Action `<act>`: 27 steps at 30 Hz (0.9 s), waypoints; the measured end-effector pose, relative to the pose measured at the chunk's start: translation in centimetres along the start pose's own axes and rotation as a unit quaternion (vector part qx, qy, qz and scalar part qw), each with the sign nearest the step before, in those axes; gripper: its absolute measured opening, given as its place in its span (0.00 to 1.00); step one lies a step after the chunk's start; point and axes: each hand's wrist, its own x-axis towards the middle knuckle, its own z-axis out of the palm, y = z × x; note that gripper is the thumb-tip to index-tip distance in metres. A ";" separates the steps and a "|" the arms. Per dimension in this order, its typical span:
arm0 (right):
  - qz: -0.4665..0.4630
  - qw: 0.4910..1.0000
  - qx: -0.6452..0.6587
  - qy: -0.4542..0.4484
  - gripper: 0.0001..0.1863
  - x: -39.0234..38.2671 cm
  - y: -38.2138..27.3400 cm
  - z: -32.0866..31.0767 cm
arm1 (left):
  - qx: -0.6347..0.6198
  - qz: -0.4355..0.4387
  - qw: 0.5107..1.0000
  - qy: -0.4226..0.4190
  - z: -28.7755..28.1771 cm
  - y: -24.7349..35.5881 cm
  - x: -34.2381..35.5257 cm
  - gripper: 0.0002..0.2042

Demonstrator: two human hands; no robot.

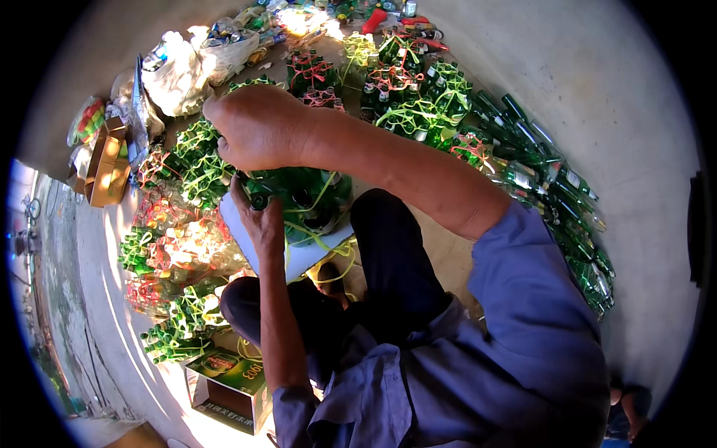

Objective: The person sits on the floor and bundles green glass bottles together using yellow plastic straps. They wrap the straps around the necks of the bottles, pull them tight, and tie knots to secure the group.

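Observation:
Several green glass bottles (299, 196) stand grouped on a pale blue-white board (302, 257) in front of my knees. Yellow-green plastic strap (323, 190) crosses them, and its loose loops hang at the board's near edge. My left hand (261, 224) is at the group's left side, thumb and fingers around one bottle's top. Above and beyond it, my right hand (258, 128) is raised with the fingers curled closed. What it holds, if anything, is hidden behind the hand. My right forearm crosses over the far bottles and covers part of them.
Strapped bottle bundles (198, 168) crowd the left and the far side. Loose green bottles (556, 175) lie heaped along the right wall. An open carton (228, 384) sits at lower left, a brown box (108, 168) at far left, beside white plastic bags (177, 78).

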 end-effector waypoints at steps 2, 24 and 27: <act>0.001 1.000 0.000 0.020 0.11 -0.5 0.0 -0.8 | 0.003 0.017 1.000 -0.001 0.5 -0.3 0.3 0.36; 0.041 0.997 -0.060 0.015 0.14 -2.1 2.3 -3.3 | -0.067 -0.027 0.996 -0.053 0.0 -1.3 0.7 0.38; 0.044 0.997 -0.058 0.000 0.17 -2.1 2.3 -3.5 | -0.064 -0.030 0.996 -0.053 -0.1 -0.8 0.7 0.39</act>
